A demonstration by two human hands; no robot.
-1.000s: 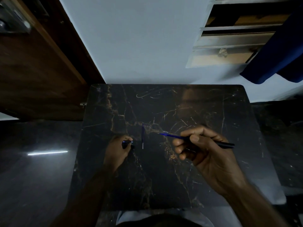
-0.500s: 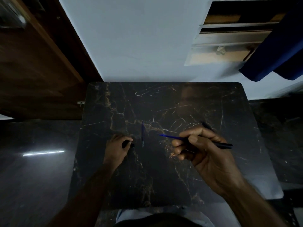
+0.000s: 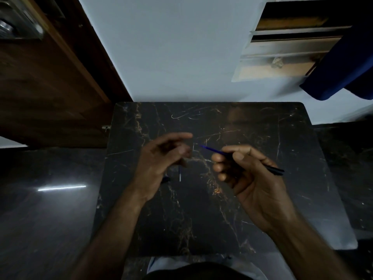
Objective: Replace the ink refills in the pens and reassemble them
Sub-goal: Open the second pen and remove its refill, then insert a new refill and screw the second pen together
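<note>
The right hand pinches a pen, thin blue refill poking out (light, bendy; hold the stiffer barrel). The left hand is blurred, its grip unclear. Another refill lies on the bench.

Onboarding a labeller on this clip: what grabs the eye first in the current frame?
The two bare hands over the middle of the dark marble table: the right hand grips a pen with a blue refill sticking out toward the left hand, which is raised and blurred. Below that hand, a thin loose refill lies on the table. On the floor at left, a bright light streak.
</note>
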